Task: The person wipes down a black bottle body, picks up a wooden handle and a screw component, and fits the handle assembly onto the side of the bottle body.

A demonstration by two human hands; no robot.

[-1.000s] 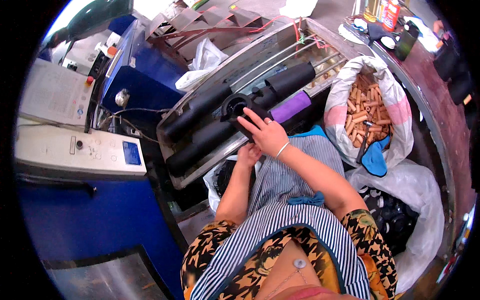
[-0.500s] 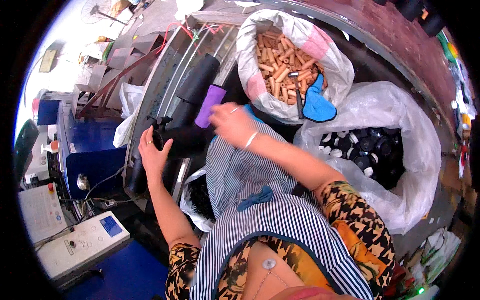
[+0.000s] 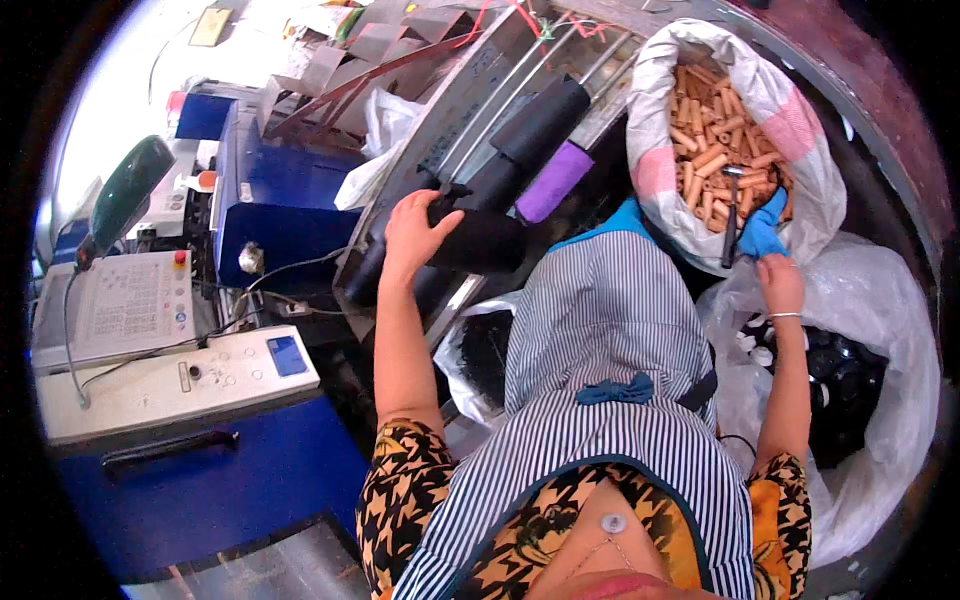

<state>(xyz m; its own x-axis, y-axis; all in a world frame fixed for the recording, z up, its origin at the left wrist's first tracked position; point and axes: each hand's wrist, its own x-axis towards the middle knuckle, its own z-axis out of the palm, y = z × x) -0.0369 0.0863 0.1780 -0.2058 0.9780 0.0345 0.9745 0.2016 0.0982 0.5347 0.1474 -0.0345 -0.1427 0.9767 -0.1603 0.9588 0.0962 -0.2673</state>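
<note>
Black roll [image 3: 480,240] on the machine bed was gripped by the left hand [image 3: 415,232], fingers wrapped around it, while the right hand [image 3: 778,285], fingers curled, reached the sack of cardboard tubes [image 3: 715,150], apparently fetching; next move likely requires one tube.

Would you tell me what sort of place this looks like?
Probably a small workshop or factory: a blue machine with a control panel, black rolls on a metal rack, and a sack of cardboard tubes.

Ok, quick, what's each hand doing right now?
Left hand: closed on the black roll at the machine.
Right hand: at the blue cloth by the sack; grip cannot be told.
</note>
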